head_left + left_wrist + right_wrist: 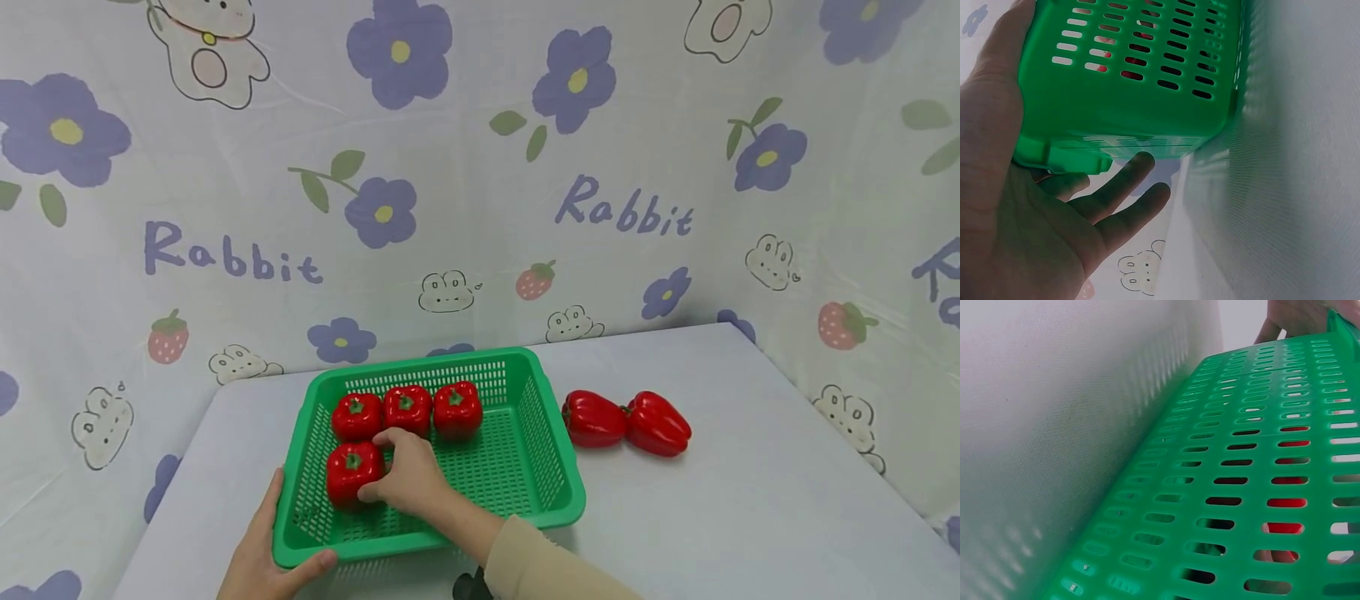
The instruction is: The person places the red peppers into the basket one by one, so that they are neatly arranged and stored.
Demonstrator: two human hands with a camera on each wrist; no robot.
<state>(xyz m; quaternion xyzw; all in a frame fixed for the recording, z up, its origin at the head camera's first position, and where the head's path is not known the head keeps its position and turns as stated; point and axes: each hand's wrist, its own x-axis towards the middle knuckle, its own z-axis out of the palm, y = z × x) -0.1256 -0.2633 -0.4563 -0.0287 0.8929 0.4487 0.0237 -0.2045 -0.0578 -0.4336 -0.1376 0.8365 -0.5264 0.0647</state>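
Now my right grip (411,477), thumb and fingers partly closed, pinches a red pepper (351,483) at the near left of the green basket (498,454), with 3 upright peppers (406,412) farther back. My left grip (262,546) spreads against the basket's near left corner; 2 sideways peppers (595,419) lie right of the basket on the tabletop (720,508).

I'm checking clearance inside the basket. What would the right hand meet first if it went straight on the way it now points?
The front red bell pepper, already held by the right hand. Past it, probably the green basket's left wall, though depth is hard to judge.
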